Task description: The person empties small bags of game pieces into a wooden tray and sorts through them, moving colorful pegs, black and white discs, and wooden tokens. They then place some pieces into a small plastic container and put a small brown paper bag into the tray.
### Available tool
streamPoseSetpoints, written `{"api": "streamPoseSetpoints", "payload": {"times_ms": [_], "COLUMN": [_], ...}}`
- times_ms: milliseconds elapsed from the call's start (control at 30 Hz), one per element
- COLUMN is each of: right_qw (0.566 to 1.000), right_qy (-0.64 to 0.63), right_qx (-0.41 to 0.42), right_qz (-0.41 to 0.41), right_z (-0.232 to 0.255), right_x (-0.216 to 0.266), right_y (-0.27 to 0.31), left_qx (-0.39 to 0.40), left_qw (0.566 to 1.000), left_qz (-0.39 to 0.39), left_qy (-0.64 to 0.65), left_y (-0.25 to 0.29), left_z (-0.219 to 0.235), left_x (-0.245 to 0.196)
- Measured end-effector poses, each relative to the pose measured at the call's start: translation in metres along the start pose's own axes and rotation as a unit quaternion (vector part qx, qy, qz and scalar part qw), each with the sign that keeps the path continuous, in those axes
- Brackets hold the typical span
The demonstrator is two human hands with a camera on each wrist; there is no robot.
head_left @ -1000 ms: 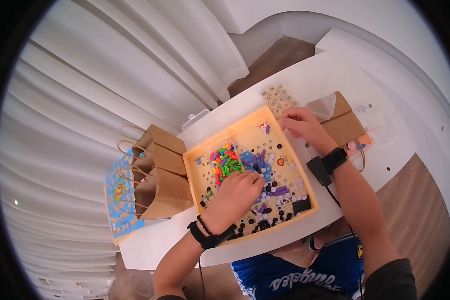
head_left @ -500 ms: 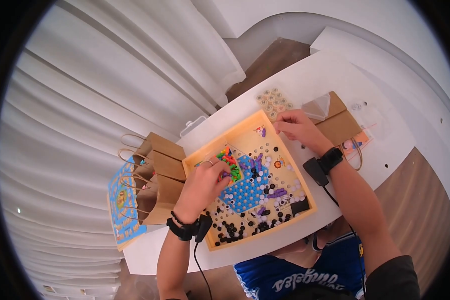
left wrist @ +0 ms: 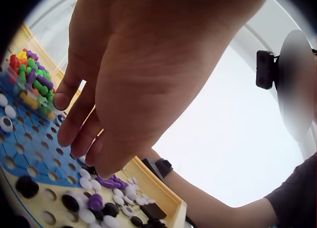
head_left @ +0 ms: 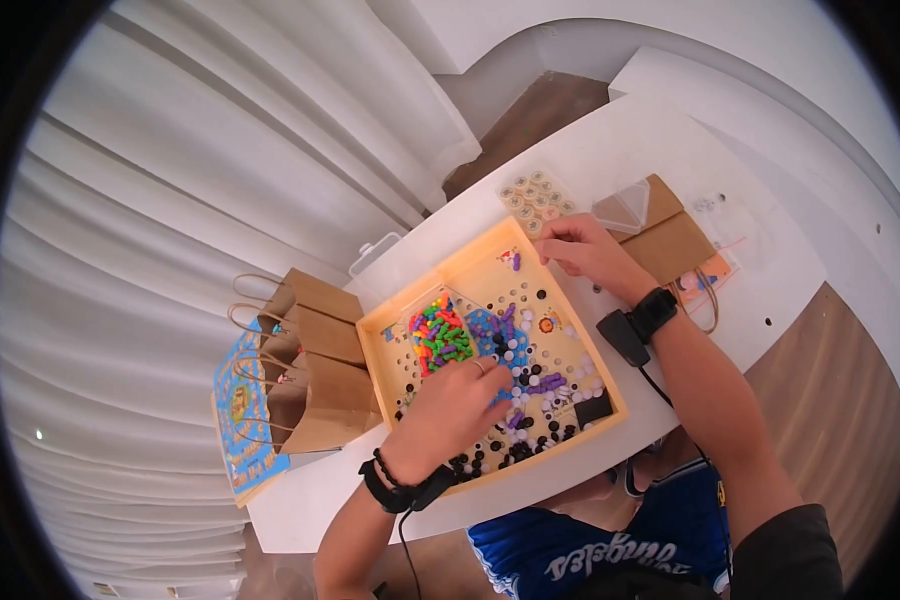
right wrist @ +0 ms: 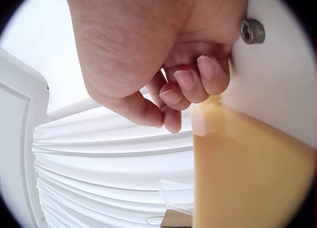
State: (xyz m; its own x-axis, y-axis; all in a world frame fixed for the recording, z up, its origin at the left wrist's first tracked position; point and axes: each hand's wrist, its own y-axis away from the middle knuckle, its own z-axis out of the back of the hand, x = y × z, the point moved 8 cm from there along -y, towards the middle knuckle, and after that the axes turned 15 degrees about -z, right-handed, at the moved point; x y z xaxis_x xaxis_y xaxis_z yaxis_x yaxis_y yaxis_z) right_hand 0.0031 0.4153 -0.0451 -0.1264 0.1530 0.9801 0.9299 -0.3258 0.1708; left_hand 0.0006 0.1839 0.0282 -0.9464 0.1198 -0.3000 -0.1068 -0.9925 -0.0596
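Observation:
The left hand point(head_left: 452, 412) hovers over the lower middle of a wooden tray point(head_left: 610, 418), fingers bent downward above a blue star board point(left wrist: 37, 148); nothing shows in its grasp in the left wrist view. Just beyond it, a clear box of colored pegs point(head_left: 442, 335) sits in the tray. Purple pegs point(head_left: 548, 383) and black and white pieces point(left wrist: 27, 187) lie about the board. The right hand point(head_left: 592, 254) rests by the tray's far right corner, its fingers loosely curled and empty in the right wrist view.
Brown paper bags point(head_left: 335, 385) stand left of the tray, beside a blue illustrated box point(head_left: 242, 400). Round wooden discs point(head_left: 535, 197) lie beyond the tray. Another brown bag point(head_left: 670, 240) lies at the right, with a clear container point(head_left: 625, 208) against it.
From the board the left hand went to the peg box, then came back right and down over the board. The right hand has stayed by the tray corner.

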Motion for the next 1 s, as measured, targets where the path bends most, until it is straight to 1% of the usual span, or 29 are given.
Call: {"api": "streamPoseSetpoints", "payload": {"times_ms": [67,100,167,200,300,367,400,467,500,567,600,667,700,767,800,867,1000], "right_qw": [1.000,1.000,1.000,1.000,1.000,1.000,1.000,1.000,1.000,1.000,1.000,1.000,1.000,1.000,1.000,1.000,1.000], "right_qy": [0.005,0.005,-0.003,-0.004,0.006,0.000,-0.001,0.001,0.001,-0.001,0.000,0.004,0.004,0.006,0.005,-0.007,-0.001], "right_qx": [0.005,0.004,0.009,0.009,0.004,0.008,0.007,0.007,0.007,0.008,0.008,0.007,0.007,0.007,0.006,0.003,0.000], "right_qz": [0.002,0.002,0.002,0.002,0.002,0.003,0.003,-0.002,-0.002,0.003,0.003,0.000,0.001,0.004,0.004,-0.001,0.001], "right_z": [0.000,0.000,0.000,0.000,0.000,-0.001,0.000,0.000,0.000,-0.001,-0.001,-0.001,-0.001,-0.001,-0.001,0.000,0.000], "right_x": [-0.002,-0.003,-0.004,-0.003,-0.004,-0.004,-0.004,-0.005,-0.006,-0.005,-0.003,-0.003,-0.003,-0.002,-0.001,-0.001,-0.001], "right_y": [-0.002,-0.002,-0.003,-0.003,-0.004,-0.004,-0.004,-0.004,-0.005,-0.006,-0.005,-0.003,-0.004,-0.004,-0.003,-0.002,-0.001], "left_qx": [0.040,0.041,0.086,0.087,0.083,0.057,0.058,-0.001,0.000,-0.056,-0.057,-0.070,-0.071,-0.048,-0.048,0.013,0.023], "left_qw": [0.997,0.997,0.995,0.995,0.996,0.996,0.996,0.999,0.999,0.996,0.996,0.988,0.988,0.983,0.983,0.976,0.974], "left_qz": [0.014,0.013,0.008,0.007,0.004,0.007,0.006,0.033,0.033,0.056,0.056,0.023,0.023,-0.005,-0.006,-0.018,-0.037], "left_qy": [0.064,0.064,0.041,0.040,0.045,0.062,0.062,0.043,0.043,-0.048,-0.049,-0.136,-0.137,-0.179,-0.180,-0.215,-0.223], "left_y": [0.001,0.001,0.001,0.002,0.003,0.003,0.002,-0.001,-0.003,-0.008,-0.012,-0.023,-0.027,-0.035,-0.037,-0.042,-0.044], "left_z": [-0.014,-0.016,-0.025,-0.026,-0.025,-0.018,-0.015,0.004,0.007,0.024,0.027,0.036,0.036,0.031,0.029,0.015,0.008], "left_x": [-0.006,-0.009,-0.014,-0.013,-0.010,-0.008,-0.006,0.005,0.010,0.026,0.032,0.036,0.040,0.041,0.044,0.050,0.053]}}
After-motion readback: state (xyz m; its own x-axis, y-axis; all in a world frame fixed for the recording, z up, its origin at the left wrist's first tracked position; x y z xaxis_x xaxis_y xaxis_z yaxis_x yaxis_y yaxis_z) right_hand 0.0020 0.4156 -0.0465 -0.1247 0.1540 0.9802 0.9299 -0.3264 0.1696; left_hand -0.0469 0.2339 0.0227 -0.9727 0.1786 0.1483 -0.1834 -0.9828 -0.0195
